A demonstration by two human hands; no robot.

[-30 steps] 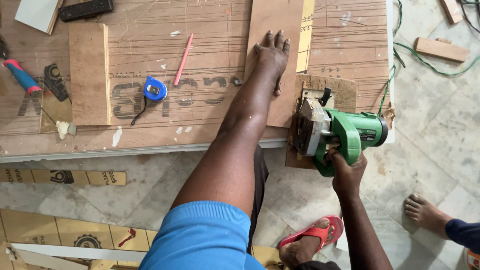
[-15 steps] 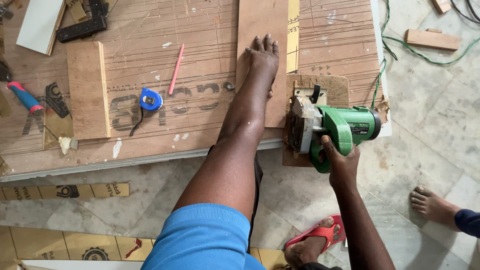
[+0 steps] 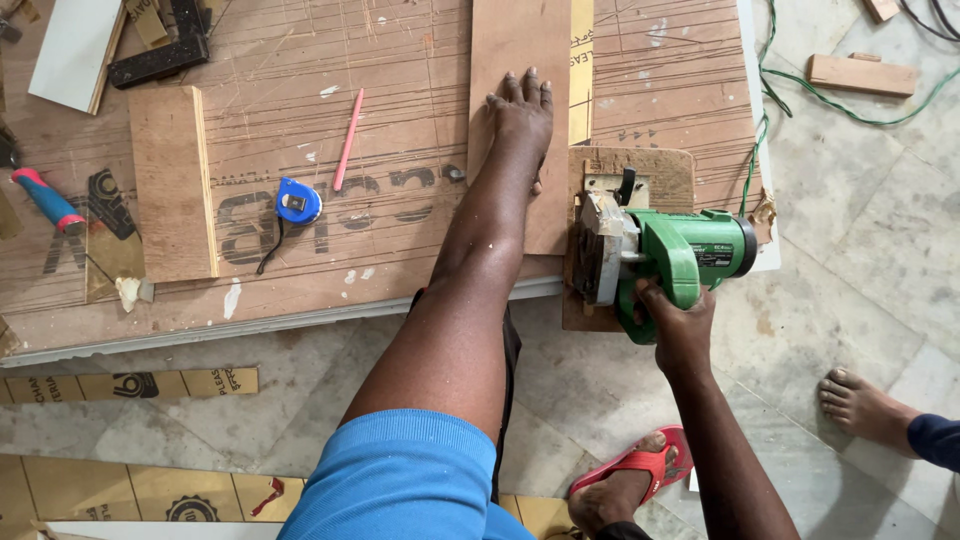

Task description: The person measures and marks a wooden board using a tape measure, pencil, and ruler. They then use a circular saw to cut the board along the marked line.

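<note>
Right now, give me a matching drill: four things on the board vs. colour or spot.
Things:
1. saw
2. tape measure
3. pencil
4. plank

Matches:
A. pink, lying loose on the board
B. green body, gripped by the right hand
C. under the foot
D. blue and round, with a black strap

Pairs: 1-B, 2-D, 3-A, 4-C

Soft, even daylight fills the room, bright without harshness. Shadows are faint and short: a thin dark edge under the surface (image 3: 300, 325) where it overhangs the pale floor (image 3: 860, 280), and slight shade beneath the green saw (image 3: 690, 255). The floor tiles give a mild sheen, no real glare. Focus is sharp throughout, with little blur; straight lines bow slightly near the frame's edges.
</note>
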